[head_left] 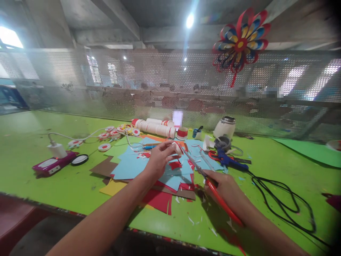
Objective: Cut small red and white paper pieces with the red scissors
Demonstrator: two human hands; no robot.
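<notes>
My left hand (159,160) pinches a small white and red paper piece (177,148) between thumb and fingers, above a pile of coloured paper. In my right hand (222,185) is a pair of scissors with red handles (221,202). Its blades (194,164) point up and left, their tips close to the paper piece. Whether the blades touch it I cannot tell. Under my hands lie light blue paper sheets (130,170), with red paper (160,200) and brown card (102,167) below them. Small white and red scraps are scattered near the table's front edge.
A blue glue gun (231,161) with a coiled black cable (290,209) lies to the right. At left are a purple power strip (54,164) and white-red paper discs (104,147). White rolls (154,128) and a cream jar (224,128) stand behind, before a perforated metal screen (119,78).
</notes>
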